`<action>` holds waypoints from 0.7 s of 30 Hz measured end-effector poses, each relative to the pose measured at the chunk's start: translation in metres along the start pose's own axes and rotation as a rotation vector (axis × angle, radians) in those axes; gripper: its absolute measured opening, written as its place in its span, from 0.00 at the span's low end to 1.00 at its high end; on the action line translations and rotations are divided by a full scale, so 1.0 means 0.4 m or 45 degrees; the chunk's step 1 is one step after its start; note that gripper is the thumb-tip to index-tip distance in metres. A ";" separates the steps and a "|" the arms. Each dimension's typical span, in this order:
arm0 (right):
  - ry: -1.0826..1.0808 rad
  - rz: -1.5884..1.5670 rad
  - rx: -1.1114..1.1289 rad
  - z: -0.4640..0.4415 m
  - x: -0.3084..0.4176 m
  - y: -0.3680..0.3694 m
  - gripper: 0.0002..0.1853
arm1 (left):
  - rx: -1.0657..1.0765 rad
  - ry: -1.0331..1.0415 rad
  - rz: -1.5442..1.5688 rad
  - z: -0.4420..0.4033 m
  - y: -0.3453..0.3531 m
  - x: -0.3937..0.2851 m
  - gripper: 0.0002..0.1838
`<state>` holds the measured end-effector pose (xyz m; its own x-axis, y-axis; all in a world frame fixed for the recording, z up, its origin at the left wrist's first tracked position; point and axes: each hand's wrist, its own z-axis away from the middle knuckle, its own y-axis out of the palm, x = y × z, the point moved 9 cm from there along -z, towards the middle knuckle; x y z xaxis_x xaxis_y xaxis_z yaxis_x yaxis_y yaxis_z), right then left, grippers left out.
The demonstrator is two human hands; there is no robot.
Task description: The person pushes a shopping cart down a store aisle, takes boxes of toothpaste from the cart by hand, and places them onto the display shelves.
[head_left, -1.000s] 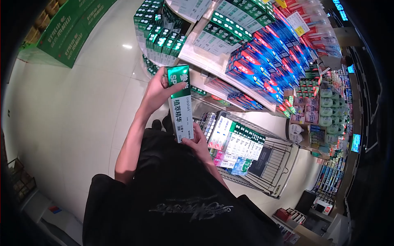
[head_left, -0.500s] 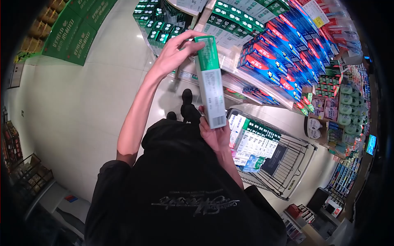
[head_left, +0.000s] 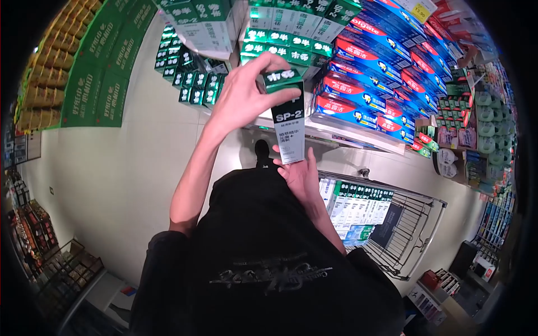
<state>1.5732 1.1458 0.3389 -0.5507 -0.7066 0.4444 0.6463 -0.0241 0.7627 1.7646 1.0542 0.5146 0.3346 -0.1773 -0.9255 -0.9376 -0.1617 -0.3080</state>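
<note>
A green and white toothpaste box (head_left: 290, 129) marked SP-2 stands upright in front of the shelf. My left hand (head_left: 246, 92) grips its green top end between thumb and fingers. Under the lower end is my right hand (head_left: 300, 176), its fingers apart and some touching the box's bottom edge. Just beyond, similar green and white boxes (head_left: 287, 47) are stacked on the display. Red and blue toothpaste boxes (head_left: 350, 109) are piled to their right.
A shopping cart (head_left: 417, 224) at the right holds rows of green and white boxes (head_left: 361, 207). The shelf edge (head_left: 358, 137) runs in front of me. Green cartons (head_left: 98, 78) with golden packs stand at the upper left. Pale floor (head_left: 123, 185) lies at the left.
The box has turned so its SP-2 face shows and its top faces up. My view has moved nearer the shelf. My right hand has loosened from around the lower end.
</note>
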 end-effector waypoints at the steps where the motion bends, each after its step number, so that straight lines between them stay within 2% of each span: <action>1: -0.047 0.049 -0.067 -0.022 0.016 -0.045 0.28 | 0.030 0.034 -0.053 -0.004 0.016 -0.022 0.23; 3: -0.095 -0.032 -0.140 -0.056 0.050 -0.063 0.28 | 0.090 0.188 -0.148 -0.018 0.059 -0.054 0.29; 4: -0.104 -0.087 -0.221 -0.070 0.062 -0.080 0.27 | 0.149 0.187 -0.188 -0.028 0.077 -0.063 0.28; 7: -0.110 -0.185 -0.224 -0.131 0.091 -0.083 0.27 | 0.236 0.345 -0.343 -0.073 0.129 -0.085 0.27; 10: -0.069 -0.352 -0.306 -0.201 0.101 -0.087 0.25 | 0.229 0.427 -0.513 -0.122 0.163 -0.122 0.24; 12: -0.186 -0.387 -0.310 -0.241 0.134 -0.086 0.23 | 0.239 0.508 -0.585 -0.149 0.191 -0.133 0.24; 16: -0.402 -0.282 -0.370 -0.276 0.193 -0.098 0.22 | 0.238 0.581 -0.691 -0.198 0.231 -0.139 0.25; 21: -0.482 -0.218 -0.470 -0.297 0.208 -0.124 0.27 | 0.308 0.518 -0.737 -0.234 0.265 -0.079 0.26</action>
